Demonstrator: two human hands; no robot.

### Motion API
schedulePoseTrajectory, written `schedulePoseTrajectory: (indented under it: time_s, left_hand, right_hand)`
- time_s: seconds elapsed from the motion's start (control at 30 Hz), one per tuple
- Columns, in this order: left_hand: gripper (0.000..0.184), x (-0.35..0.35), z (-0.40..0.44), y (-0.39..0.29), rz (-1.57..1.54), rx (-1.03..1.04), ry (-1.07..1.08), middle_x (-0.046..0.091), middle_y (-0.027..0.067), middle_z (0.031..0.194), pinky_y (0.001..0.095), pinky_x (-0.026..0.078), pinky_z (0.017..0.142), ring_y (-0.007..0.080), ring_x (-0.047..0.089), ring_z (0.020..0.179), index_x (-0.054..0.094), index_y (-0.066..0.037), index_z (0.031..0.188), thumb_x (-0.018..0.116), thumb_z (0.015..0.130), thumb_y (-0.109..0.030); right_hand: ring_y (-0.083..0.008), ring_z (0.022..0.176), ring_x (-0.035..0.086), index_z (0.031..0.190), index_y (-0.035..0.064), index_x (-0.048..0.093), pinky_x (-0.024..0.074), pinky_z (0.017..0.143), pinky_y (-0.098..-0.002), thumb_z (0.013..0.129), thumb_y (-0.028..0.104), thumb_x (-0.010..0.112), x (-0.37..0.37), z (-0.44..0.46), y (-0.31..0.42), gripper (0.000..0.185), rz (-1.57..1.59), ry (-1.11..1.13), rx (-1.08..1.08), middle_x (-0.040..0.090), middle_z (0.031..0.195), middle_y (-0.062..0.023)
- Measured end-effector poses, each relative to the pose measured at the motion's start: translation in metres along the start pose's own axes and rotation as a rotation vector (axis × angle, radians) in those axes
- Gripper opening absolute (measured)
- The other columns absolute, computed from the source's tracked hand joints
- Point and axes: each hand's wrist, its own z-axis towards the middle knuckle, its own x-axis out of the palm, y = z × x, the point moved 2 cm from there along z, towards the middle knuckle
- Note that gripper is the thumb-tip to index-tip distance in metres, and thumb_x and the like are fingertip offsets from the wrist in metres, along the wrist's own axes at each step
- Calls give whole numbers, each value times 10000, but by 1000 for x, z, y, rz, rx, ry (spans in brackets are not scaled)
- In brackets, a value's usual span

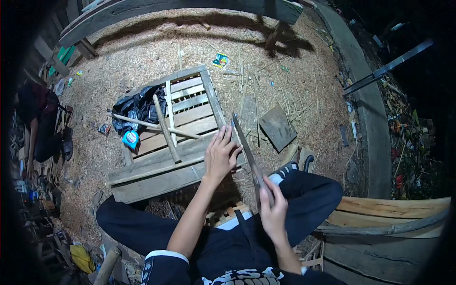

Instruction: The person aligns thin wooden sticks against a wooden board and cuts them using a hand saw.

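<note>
Long-bladed tool (244,142) is slanting just beside the right edge of the slatted wooden table (152,186), and I am seeing the right hand (272,209) closing around its near end. The left hand (221,154) is resting on the table's edge near the blade; whether its fingers are pinching anything, I cannot tell.

Lighting was uneven: shavings-strewn floor (156,66) bright mid-frame, right-hand background near black. Dark shadow ran just below the wooden beam (95,24). Wide-angle distortion bowed the concrete strip (377,156); corners vignetted to black. Right hand (274,209) looked slightly blurred; mid-frame planks (192,124) read sharper.
</note>
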Motion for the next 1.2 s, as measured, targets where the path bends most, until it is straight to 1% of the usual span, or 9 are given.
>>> schedulePoseTrajectory:
  time_s: [0.1, 0.17, 0.33, 0.47, 0.73, 0.93, 1.0, 1.1, 1.2]
  left_hand:
    - [199, 4, -2, 0, 9, 9, 33, 564, 197, 1532, 497, 407, 1197, 378, 501, 1453, 748, -66, 917, 816, 867, -247]
    - [207, 4, -3, 0, 5, 8, -2, 566, 192, 1532, 494, 403, 1201, 383, 500, 1452, 749, -64, 906, 816, 871, -257]
    - [226, -1, -9, -10, -11, 50, 32, 505, 219, 1582, 525, 371, 1217, 440, 431, 1492, 764, -79, 860, 838, 832, -291]
    - [201, 8, -10, -11, 20, 14, 38, 498, 220, 1584, 518, 343, 1237, 439, 432, 1488, 759, -84, 922, 799, 879, -276]
    - [185, 10, -7, -10, 39, -16, 14, 539, 181, 1561, 559, 286, 1257, 392, 437, 1498, 752, -104, 935, 765, 923, -289]
    - [181, 10, -10, -6, 51, 11, 17, 568, 148, 1543, 580, 263, 1256, 370, 446, 1497, 792, -147, 963, 773, 918, -322]
    - [177, 7, -7, -2, 47, 24, 26, 606, 151, 1502, 598, 234, 1257, 360, 465, 1486, 805, -163, 990, 772, 922, -324]
    - [194, 3, -6, 2, 59, -12, 32, 631, 160, 1468, 592, 253, 1251, 340, 501, 1458, 812, -159, 1023, 773, 923, -321]
    - [182, 1, -5, 7, 23, -1, 25, 644, 155, 1452, 593, 272, 1243, 332, 509, 1451, 813, -161, 1027, 769, 924, -304]
  right_hand:
    - [-293, 1169, 714, 1375, -48, 632, 523, 1025, -392, 1053, 179, 623, -2, -7, -6, 394, -44, 0, -10, 728, 1267, -231]
    - [-211, 1193, 674, 1345, -74, 634, 496, 1051, -340, 1075, 187, 607, 24, 30, -12, 377, 61, 1, 39, 731, 1257, -187]
    - [-221, 1172, 689, 1366, -58, 627, 514, 1020, -350, 1068, 193, 610, 17, 23, -15, 391, -39, 7, -15, 719, 1299, -212]
    - [-194, 1167, 674, 1363, -59, 633, 511, 1016, -348, 1064, 189, 605, 26, 31, -17, 389, -8, -11, 15, 725, 1284, -200]
    - [-198, 1140, 665, 1342, -68, 645, 504, 1018, -350, 1059, 192, 610, 25, 38, -33, 386, 10, -25, -25, 730, 1217, -176]
    - [-218, 1194, 661, 1355, -64, 636, 496, 1047, -357, 1061, 203, 611, 25, 34, -31, 398, 59, -2, 8, 721, 1258, -192]
    - [-267, 1241, 670, 1374, -44, 638, 498, 1065, -377, 1053, 190, 617, 27, 35, -30, 397, 83, 15, 10, 708, 1319, -209]
    - [-269, 1228, 678, 1375, -44, 637, 506, 1054, -378, 1055, 197, 616, 35, 41, -33, 400, 25, 11, -100, 712, 1310, -205]
    - [-297, 1226, 685, 1372, -49, 639, 513, 1047, -387, 1050, 197, 622, 40, 42, -31, 406, 87, 8, -74, 704, 1323, -228]
